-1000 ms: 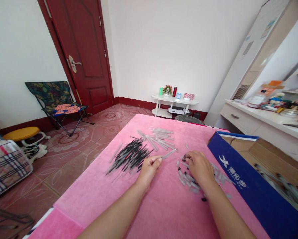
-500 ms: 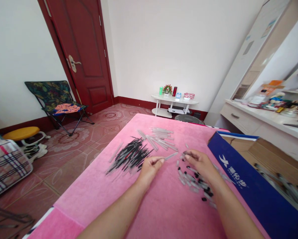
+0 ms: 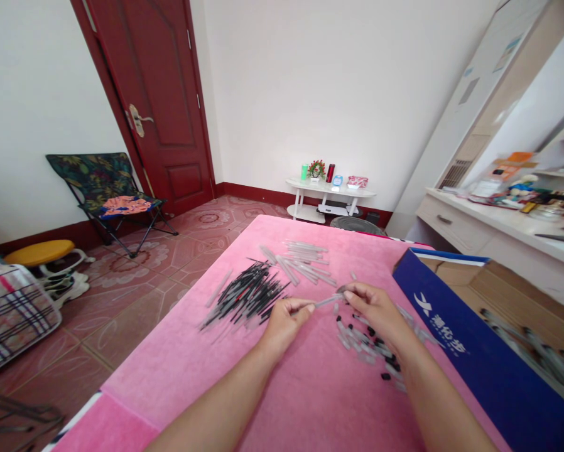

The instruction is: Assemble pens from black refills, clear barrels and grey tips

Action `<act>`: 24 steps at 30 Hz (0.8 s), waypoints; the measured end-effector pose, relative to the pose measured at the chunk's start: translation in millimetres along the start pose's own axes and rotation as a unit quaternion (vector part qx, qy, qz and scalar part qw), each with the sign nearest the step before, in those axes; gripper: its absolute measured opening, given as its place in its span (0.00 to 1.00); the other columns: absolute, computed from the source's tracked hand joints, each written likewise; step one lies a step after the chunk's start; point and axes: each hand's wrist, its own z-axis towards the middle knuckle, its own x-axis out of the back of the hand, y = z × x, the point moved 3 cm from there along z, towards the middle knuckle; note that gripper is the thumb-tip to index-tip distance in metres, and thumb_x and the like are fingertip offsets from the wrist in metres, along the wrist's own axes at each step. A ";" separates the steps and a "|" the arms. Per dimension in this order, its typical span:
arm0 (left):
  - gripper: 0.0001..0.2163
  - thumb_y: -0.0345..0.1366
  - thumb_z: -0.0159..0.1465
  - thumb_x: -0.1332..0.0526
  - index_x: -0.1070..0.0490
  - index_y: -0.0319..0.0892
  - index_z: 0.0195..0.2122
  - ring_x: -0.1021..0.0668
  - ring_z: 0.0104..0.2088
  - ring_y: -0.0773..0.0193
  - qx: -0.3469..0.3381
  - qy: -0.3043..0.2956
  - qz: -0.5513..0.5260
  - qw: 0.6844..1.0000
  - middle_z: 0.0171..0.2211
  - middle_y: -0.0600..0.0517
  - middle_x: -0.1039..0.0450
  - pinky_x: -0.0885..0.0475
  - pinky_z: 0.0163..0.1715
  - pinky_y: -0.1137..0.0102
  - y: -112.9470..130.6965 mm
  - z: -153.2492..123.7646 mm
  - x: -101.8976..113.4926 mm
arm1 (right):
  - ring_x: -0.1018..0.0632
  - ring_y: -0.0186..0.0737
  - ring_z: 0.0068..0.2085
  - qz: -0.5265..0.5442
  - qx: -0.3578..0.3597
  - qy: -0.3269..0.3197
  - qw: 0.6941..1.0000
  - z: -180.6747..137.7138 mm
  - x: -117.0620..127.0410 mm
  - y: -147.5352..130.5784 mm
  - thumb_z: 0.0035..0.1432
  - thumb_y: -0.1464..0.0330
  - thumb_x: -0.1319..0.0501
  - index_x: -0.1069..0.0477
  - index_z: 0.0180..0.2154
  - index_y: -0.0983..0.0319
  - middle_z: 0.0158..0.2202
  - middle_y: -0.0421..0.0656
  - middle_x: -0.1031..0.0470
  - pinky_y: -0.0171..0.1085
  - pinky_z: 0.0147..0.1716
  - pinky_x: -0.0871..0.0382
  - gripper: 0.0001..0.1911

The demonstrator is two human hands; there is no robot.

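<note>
My left hand pinches a translucent pen barrel that points to the right. At the barrel's far end, the closed fingers of my right hand hold a small dark-tipped pen cap, which meets the barrel there; how far it is on I cannot tell. Left of my left hand lies a heap of thin black pen refills. Several more clear pen barrels rest beyond both hands. Under and beside my right forearm, small black and clear pen caps are scattered.
A pink cloth covers the table. On the right stands an open blue box with several assembled-looking pens inside. A white dresser is behind it. A folding chair and a yellow stool stand at the left.
My right hand has moved slightly left, bringing the pen cap against the end of the barrel. My left hand has barely moved.
</note>
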 end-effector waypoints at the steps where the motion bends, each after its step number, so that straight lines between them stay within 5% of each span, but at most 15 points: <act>1: 0.12 0.38 0.54 0.41 0.24 0.36 0.34 0.25 0.32 0.60 -0.002 -0.001 0.004 1.000 0.32 0.46 0.24 0.32 0.34 0.70 -0.7 0.2 0.0 | 0.31 0.35 0.29 -0.009 0.012 -0.007 1.000 0.1 -1.2 -1.1 0.50 0.63 0.46 0.30 0.32 0.65 0.28 0.41 0.30 0.31 0.27 0.38 0.13; 12: 0.09 0.35 0.54 0.42 0.24 0.36 0.31 0.25 0.30 0.61 -0.030 0.010 0.041 0.999 0.30 0.46 0.23 0.32 0.31 0.71 3.3 -5.5 1.8 | 0.34 0.32 0.23 -0.073 0.055 0.009 0.996 -1.5 -18.1 -0.7 0.49 0.67 0.47 0.32 0.22 0.64 0.19 0.37 0.36 0.30 0.23 0.42 0.10; 24: 0.09 0.33 0.55 0.43 0.24 0.39 0.30 0.27 0.28 0.63 -0.104 0.023 0.136 0.985 0.27 0.48 0.25 0.34 0.29 0.71 12.5 -9.6 3.3 | 0.38 0.29 0.18 -0.030 0.013 -0.006 0.999 -3.6 -18.8 0.8 0.50 0.65 0.47 0.34 0.21 0.64 0.15 0.36 0.39 0.29 0.19 0.46 0.11</act>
